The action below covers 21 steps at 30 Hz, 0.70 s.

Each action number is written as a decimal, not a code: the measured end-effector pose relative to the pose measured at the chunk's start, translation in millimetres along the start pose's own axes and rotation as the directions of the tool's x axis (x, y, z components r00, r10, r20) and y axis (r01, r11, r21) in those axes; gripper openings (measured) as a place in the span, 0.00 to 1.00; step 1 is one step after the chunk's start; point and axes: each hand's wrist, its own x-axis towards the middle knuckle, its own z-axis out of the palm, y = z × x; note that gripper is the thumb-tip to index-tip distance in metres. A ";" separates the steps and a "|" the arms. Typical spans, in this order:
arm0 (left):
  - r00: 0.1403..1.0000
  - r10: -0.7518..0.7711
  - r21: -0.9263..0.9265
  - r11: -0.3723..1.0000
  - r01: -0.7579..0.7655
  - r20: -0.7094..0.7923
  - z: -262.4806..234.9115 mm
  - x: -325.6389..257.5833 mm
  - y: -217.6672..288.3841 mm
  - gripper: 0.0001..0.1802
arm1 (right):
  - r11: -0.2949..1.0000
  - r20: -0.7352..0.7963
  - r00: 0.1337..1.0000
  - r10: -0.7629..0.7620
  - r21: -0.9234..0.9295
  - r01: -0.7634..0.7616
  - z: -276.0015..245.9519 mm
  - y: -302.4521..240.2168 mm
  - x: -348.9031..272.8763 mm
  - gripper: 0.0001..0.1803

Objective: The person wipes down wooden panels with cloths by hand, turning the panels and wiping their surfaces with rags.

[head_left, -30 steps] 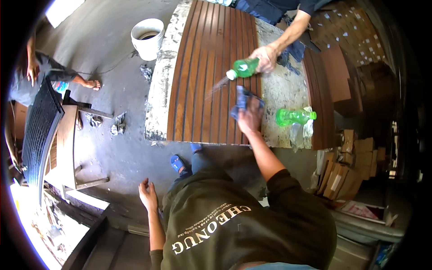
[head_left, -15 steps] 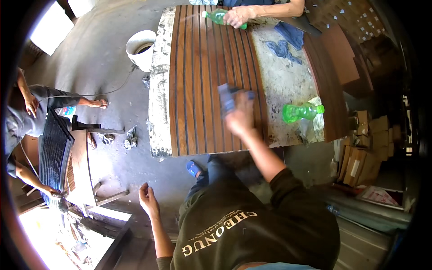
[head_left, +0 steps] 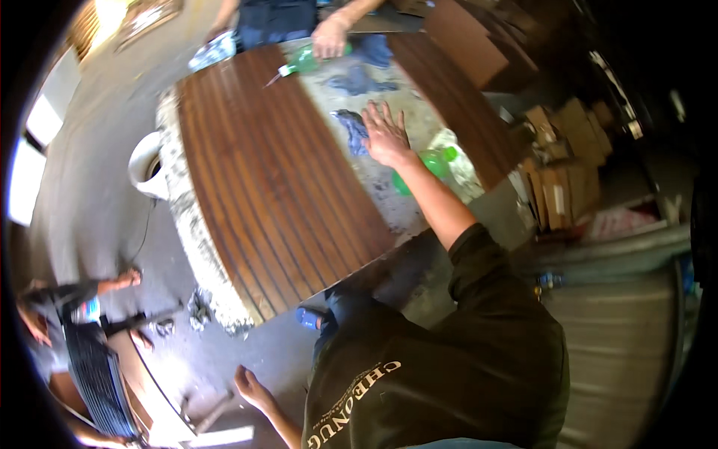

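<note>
My right hand (head_left: 387, 135) is open with fingers spread over the stained white tabletop (head_left: 409, 112), and the forearm passes over a green plastic bottle (head_left: 404, 182) lying there. A crumpled blue-grey rag (head_left: 353, 133) lies right beside the fingers. To the left is a brown wooden slatted panel (head_left: 277, 179) with dark grooves. My left hand (head_left: 250, 385) hangs low beside my body, loosely open, with nothing visible in it. Across the table, a co-worker's hand (head_left: 330, 37) grips another green bottle (head_left: 303, 60) with its white nozzle over the panel.
More blue rags (head_left: 363, 80) lie at the far end. A second brown panel (head_left: 456, 105) is along the right side. A white bucket (head_left: 146, 165) stands left of the table. Another person sits lower left by a stack of dark panels (head_left: 93, 374). Cardboard boxes (head_left: 561, 179) are at right.
My right hand has left the panel and moved right, letting go of the blue rag, which now lies on the tabletop. The view has turned, and the co-worker's bottle has shifted.
</note>
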 end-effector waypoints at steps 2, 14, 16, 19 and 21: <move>0.997 0.003 0.127 0.992 -0.012 0.075 10.4 -5.3 16.6 0.19 | 0.984 0.339 0.933 -0.119 -0.085 0.156 -48.1 25.8 0.7 0.38; 0.931 0.188 0.040 0.977 -0.211 0.313 53.2 34.3 84.9 0.19 | 0.690 -0.036 0.731 0.682 0.366 -0.625 74.1 216.7 -145.0 0.24; 0.940 0.155 0.032 0.984 -0.173 0.305 52.8 39.5 86.2 0.19 | 0.499 0.059 0.614 0.787 0.524 -0.690 102.5 213.9 -149.7 0.22; 0.922 0.155 0.071 0.979 -0.192 0.355 56.1 45.8 97.7 0.20 | 0.373 0.033 0.506 0.862 0.636 -0.675 110.2 238.1 -153.1 0.21; 0.916 0.181 0.052 0.976 -0.213 0.358 60.8 47.9 101.5 0.20 | 0.297 0.054 0.504 0.862 0.752 -0.588 111.6 271.5 -153.8 0.21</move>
